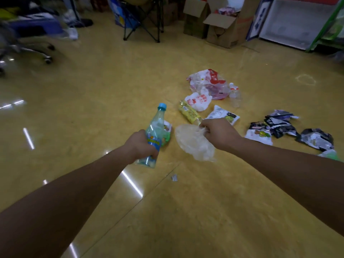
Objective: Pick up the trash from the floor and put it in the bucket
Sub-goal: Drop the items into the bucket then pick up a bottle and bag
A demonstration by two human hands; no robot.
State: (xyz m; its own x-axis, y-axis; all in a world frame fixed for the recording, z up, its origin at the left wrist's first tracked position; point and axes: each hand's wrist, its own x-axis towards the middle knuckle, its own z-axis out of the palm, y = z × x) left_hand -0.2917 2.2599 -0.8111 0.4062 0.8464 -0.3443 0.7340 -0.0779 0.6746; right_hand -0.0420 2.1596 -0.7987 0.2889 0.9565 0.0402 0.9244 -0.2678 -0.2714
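My left hand [142, 144] grips a clear plastic bottle [155, 127] with a blue cap, held upright above the yellow floor. My right hand [216, 134] is closed on a crumpled clear plastic bag [193, 144] that hangs below it. Trash lies on the floor beyond my hands: a yellow wrapper [188, 111], a white bag with red print [198, 101], a large red and clear bag [208, 83], a small clear bottle [235, 94], a white pouch [223, 113] and several dark wrappers [281, 123]. A green wrapper [166, 135] lies behind the held bottle. No bucket is in view.
Cardboard boxes [221, 25] stand at the back right beside a white shelf unit [297, 21]. A folding chair [143, 21] is at the back centre and an office chair base [37, 51] at the left. A small scrap [174, 177] lies on the floor near me.
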